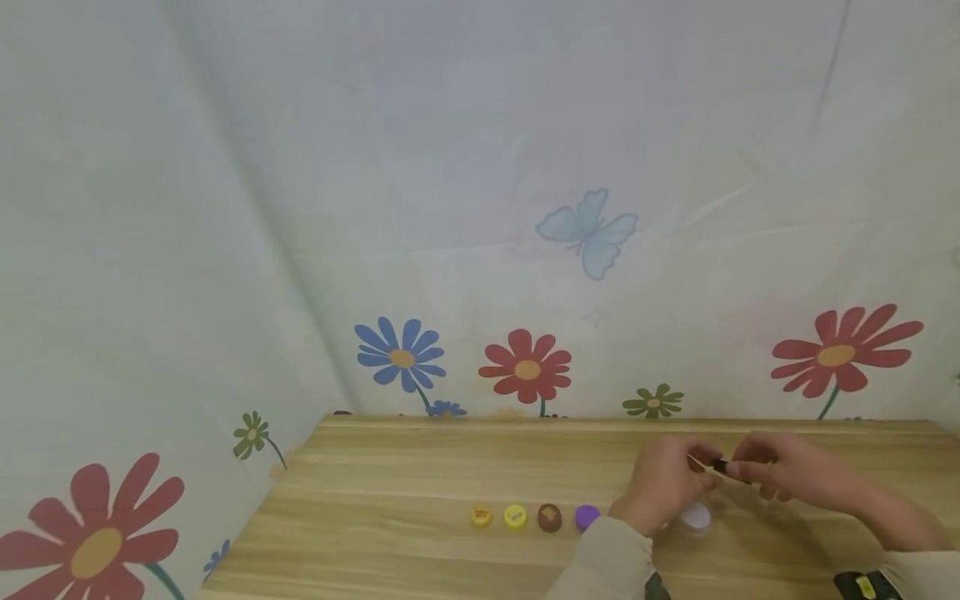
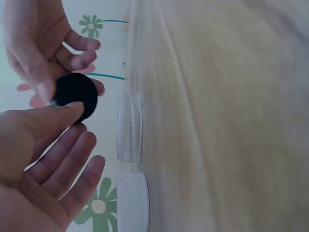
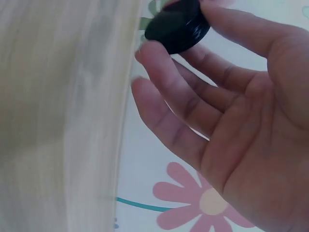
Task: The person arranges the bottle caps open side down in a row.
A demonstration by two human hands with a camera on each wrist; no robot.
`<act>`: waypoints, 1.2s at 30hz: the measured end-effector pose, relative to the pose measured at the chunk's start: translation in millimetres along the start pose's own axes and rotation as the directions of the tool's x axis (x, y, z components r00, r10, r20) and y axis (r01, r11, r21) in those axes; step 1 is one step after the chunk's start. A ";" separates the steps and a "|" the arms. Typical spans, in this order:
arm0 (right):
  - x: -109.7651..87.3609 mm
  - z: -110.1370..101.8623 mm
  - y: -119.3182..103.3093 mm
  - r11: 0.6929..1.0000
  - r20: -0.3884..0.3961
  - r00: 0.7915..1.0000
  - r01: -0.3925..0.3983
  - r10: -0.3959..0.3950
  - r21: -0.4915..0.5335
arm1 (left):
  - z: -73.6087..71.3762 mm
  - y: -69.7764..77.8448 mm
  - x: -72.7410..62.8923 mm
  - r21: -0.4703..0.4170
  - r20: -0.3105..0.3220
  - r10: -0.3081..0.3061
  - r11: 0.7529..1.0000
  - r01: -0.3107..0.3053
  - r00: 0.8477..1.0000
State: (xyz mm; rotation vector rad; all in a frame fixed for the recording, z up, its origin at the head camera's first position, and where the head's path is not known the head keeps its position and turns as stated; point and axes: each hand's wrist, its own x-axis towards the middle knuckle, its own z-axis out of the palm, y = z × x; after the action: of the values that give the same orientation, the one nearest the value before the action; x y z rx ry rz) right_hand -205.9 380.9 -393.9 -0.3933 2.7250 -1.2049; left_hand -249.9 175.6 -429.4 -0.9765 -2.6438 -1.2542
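A round black cap [image 1: 720, 466] is held in the air above the table's right side, between both hands. My left hand [image 1: 663, 483] pinches it; in the left wrist view its thumb lies across the face of the cap [image 2: 77, 94] while the other fingers extend loosely. From the other side my right hand [image 1: 798, 471] pinches the same cap [image 3: 178, 29] at its edge. Below the hands a clear ridged cap [image 2: 129, 128] rests on the table, with a white ridged cap [image 2: 133, 203] beside it. The left hand mostly hides the white one in the head view.
Left of my left wrist, a purple cap [image 1: 587, 517], a brown cap [image 1: 550, 517], a bright yellow cap [image 1: 515, 517] and an orange-yellow cap [image 1: 482, 517] stand in a row on the wooden table [image 1: 375, 483]. Behind it hangs a flower-printed cloth [image 1: 450, 167].
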 end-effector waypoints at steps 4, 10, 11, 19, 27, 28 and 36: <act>-2.1 -3.8 -4.4 0.999 0.035 0.999 0.015 -0.017 0.043 | -2.8 0.1 -2.2 -0.044 -0.052 -0.034 0.999 0.031 0.998; -6.2 -7.9 0.7 0.996 0.049 0.995 0.082 -0.083 0.037 | -4.2 -1.6 -3.3 -0.037 -0.050 -0.034 0.999 0.032 0.998; -6.5 -8.2 1.4 0.995 0.046 0.994 0.093 -0.094 0.029 | -4.8 -2.1 -3.6 -0.034 -0.048 -0.029 0.999 0.027 0.998; -4.9 -9.9 2.2 0.992 0.029 0.992 0.125 -0.125 0.000 | -8.4 -2.2 -6.3 0.062 -0.021 0.079 0.995 -0.077 0.997; -4.9 -10.5 1.4 0.992 0.033 0.992 0.120 -0.122 0.042 | -9.9 2.0 -6.8 0.251 0.012 0.137 0.958 -0.136 0.990; -5.0 -10.6 1.8 0.991 0.034 0.991 0.127 -0.128 0.041 | -10.1 2.4 -6.7 0.265 0.019 0.132 0.955 -0.133 0.991; -6.7 -10.7 5.0 0.988 0.075 0.988 0.131 -0.137 0.085 | -9.6 4.2 -6.9 0.267 0.028 0.104 0.958 -0.108 0.994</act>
State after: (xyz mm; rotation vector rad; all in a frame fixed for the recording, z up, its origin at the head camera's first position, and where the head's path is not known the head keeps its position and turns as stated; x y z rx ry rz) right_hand -202.8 393.6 -390.2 -0.6105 2.6094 -1.2955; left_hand -244.0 167.1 -422.2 -1.0664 -2.6390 -0.8414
